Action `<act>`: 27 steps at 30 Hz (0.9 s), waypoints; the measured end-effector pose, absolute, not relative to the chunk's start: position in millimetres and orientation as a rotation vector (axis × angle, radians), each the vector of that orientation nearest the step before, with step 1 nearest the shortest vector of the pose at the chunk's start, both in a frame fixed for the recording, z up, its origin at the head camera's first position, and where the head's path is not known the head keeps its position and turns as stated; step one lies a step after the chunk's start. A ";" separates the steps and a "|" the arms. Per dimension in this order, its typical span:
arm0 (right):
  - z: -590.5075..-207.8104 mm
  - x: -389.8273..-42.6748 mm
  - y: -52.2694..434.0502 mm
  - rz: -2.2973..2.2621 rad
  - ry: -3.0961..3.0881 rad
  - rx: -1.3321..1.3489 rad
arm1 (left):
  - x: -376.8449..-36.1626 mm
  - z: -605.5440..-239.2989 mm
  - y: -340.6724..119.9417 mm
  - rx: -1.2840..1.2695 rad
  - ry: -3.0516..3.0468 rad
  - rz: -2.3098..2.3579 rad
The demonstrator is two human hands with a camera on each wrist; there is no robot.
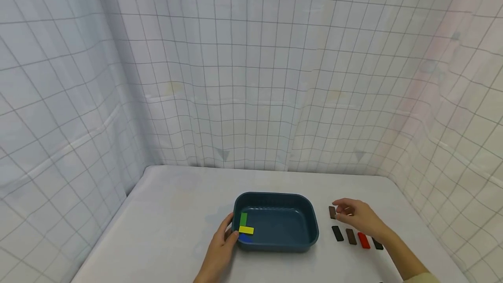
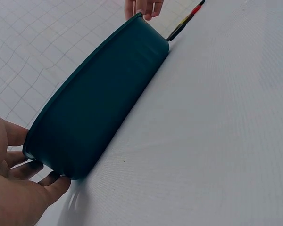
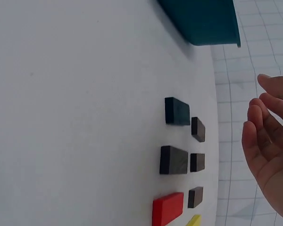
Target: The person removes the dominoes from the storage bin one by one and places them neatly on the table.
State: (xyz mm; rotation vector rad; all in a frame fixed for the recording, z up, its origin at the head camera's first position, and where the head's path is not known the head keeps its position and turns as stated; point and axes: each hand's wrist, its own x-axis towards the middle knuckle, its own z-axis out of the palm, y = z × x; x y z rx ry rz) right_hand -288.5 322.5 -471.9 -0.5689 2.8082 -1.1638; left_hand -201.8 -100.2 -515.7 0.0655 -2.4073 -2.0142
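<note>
A dark teal tray (image 1: 310, 219) sits on the white table. In its left end lie a green block (image 1: 243, 218), a yellow block (image 1: 246, 229) and a blue block (image 1: 244, 239). My left hand (image 1: 229, 229) grips the tray's left end. In the left wrist view the thumb lies at the rim and the fingers (image 2: 54, 182) curl under the tray (image 2: 99, 103). My right hand (image 1: 340, 211) hovers open to the right of the tray, just above a brown block (image 1: 332, 212). In the right wrist view its fingers (image 3: 254, 122) are relaxed and hold nothing.
In front of the right hand lies a row of blocks: black (image 1: 337, 233), brown (image 1: 351, 236), red (image 1: 363, 240) and another black one (image 1: 377, 244). A gridded white curtain (image 1: 251, 77) closes the table's back and sides.
</note>
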 end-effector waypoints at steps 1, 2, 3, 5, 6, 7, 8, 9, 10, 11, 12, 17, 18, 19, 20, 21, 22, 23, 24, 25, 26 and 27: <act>-470.2 -290.0 318.9 -1.162 2.808 -0.595 | -201.7 -515.9 -100.2 0.058 -2.405 -2.013; -468.4 -291.1 315.2 -1.163 2.805 -0.615 | -201.6 -515.9 -100.1 0.053 -2.402 -2.010; -466.6 -292.3 311.4 -1.158 2.805 -0.641 | -201.6 -515.8 -100.0 0.054 -2.398 -2.012; -462.7 -294.3 303.6 -1.166 2.790 -0.681 | -201.6 -515.6 -99.6 0.057 -2.393 -2.009; -460.9 -295.0 299.5 -1.169 2.785 -0.690 | -201.5 -515.3 -99.4 0.062 -2.393 -2.008; -459.1 -295.7 295.6 -1.174 2.777 -0.698 | -201.4 -515.0 -99.2 0.066 -2.391 -2.007; -457.4 -296.2 291.7 -1.174 2.775 -0.717 | -201.4 -514.9 -99.0 0.076 -2.393 -2.005; -455.9 -296.8 288.1 -1.178 2.769 -0.735 | -201.4 -515.1 -98.9 0.081 -2.395 -2.005; -454.2 -296.9 284.3 -1.184 2.762 -0.743 | -201.4 -515.3 -98.9 0.084 -2.398 -2.004; -452.7 -297.3 280.6 -1.176 2.766 -0.759 | -201.3 -515.2 -98.9 0.084 -2.402 -2.004; -451.4 -297.8 276.9 -1.166 2.773 -0.768 | -201.3 -515.3 -98.9 0.083 -2.405 -2.004; -446.3 -303.5 256.8 -1.148 2.773 -0.846 | -202.5 -514.7 -99.2 0.082 -2.408 -2.013; -446.2 -305.4 252.2 -1.152 2.762 -0.866 | -202.8 -514.3 -99.2 0.092 -2.407 -2.015; -446.2 -307.0 247.4 -1.160 2.748 -0.888 | -203.0 -513.7 -99.1 0.105 -2.405 -2.020; -446.5 -308.8 242.4 -1.159 2.739 -0.907 | -203.2 -513.4 -98.9 0.119 -2.405 -2.021; -447.4 -310.7 237.1 -1.152 2.732 -0.922 | -203.3 -513.0 -98.7 0.133 -2.404 -2.023; -448.2 -312.1 231.5 -1.148 2.722 -0.936 | -203.3 -512.6 -98.4 0.145 -2.405 -2.026; -449.1 -313.3 225.6 -1.146 2.708 -0.943 | -203.2 -512.5 -98.2 0.148 -2.406 -2.026; -450.2 -314.6 219.7 -1.140 2.696 -0.955 | -203.0 -512.5 -98.1 0.147 -2.408 -2.024; -451.0 -315.5 213.5 -1.134 2.684 -0.967 | -202.9 -512.6 -98.0 0.147 -2.408 -2.025; -452.2 -316.3 206.9 -1.125 2.671 -0.977 | -202.8 -512.9 -98.0 0.145 -2.408 -2.026; -453.1 -317.1 200.4 -1.123 2.656 -0.990 | -202.5 -513.1 -98.0 0.142 -2.406 -2.030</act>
